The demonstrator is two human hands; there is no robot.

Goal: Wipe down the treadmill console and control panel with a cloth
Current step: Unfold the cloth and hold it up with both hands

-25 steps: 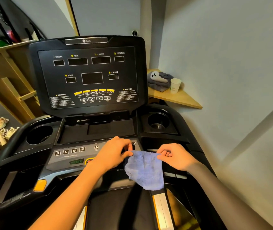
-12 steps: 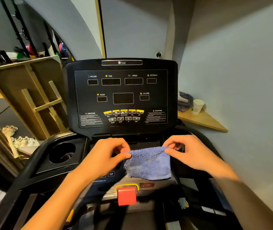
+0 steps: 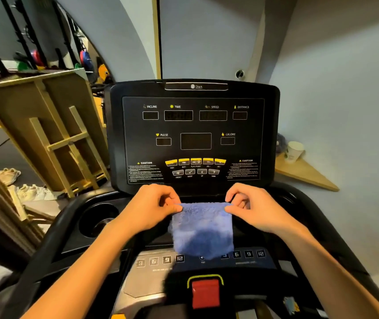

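At lower centre of the frame, the left hand [image 3: 151, 209] and right hand [image 3: 254, 209] each pinch a top corner of a blue terry cloth [image 3: 203, 229] between thumb and fingertips, so it hangs spread flat. It hangs below the black treadmill console [image 3: 193, 134], its lower edge over the numbered control panel [image 3: 248, 256] above the red safety key [image 3: 205, 293].

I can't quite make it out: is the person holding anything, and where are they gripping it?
Yes. A blue cloth, pinched at its two top corners, one in the left hand and one in the right hand; the rest hangs free.
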